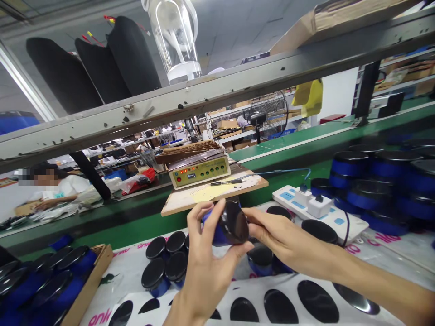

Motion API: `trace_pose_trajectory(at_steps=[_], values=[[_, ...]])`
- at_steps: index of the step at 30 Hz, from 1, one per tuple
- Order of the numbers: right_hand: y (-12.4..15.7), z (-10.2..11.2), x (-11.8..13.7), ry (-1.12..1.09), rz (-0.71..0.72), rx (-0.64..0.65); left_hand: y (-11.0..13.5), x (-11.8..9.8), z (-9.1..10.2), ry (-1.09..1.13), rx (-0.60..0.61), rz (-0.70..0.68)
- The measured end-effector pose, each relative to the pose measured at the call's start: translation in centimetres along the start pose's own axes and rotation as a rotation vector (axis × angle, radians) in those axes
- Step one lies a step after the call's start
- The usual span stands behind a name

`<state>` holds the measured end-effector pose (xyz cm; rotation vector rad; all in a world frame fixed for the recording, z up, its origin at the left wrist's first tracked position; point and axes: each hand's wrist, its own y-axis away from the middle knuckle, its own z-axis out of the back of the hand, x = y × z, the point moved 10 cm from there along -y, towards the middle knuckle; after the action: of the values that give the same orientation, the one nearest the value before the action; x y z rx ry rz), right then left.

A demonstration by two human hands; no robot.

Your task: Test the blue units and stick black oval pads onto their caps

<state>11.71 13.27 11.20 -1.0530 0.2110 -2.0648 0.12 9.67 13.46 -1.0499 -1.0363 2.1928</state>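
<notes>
My left hand (212, 267) grips a short blue round case with a glossy black top (234, 222), fingers on its far side and thumb under the near edge. The case is tilted, black face towards the right. At its right edge my right hand (275, 228) has thumb and forefinger closed together against it; whether a small piece lies between those fingertips is hidden. Below my hands, a white sheet with glossy black ovals (280, 305) lies on the bench. More blue cases with black tops (176, 266) stand just left of my left hand, and others (261, 258) behind my right wrist.
A white power strip (353, 224) with plugs lies at the right, beside stacked blue cases (370, 199). A cardboard box (91, 285) of cases is at left. Ahead, a yellow-fronted control unit (200, 173) sits on a board. A metal shelf (217, 86) crosses overhead. Someone sits far left.
</notes>
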Motion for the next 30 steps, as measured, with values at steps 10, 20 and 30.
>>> trace_pose_trajectory(at_steps=[10, 20, 30], values=[[-0.3, -0.5, 0.4, -0.046, 0.072, 0.009, 2.4, -7.8, -0.3, -0.434, -0.018, -0.829], [-0.2, -0.6, 0.3, -0.032, 0.091, 0.007, 1.6, -5.4, 0.7, -0.177, 0.066, -0.691], [-0.1, -1.5, -0.8, -0.052, 0.045, 0.052, 0.9, -4.4, -0.1, -0.153, 0.177, -0.56]])
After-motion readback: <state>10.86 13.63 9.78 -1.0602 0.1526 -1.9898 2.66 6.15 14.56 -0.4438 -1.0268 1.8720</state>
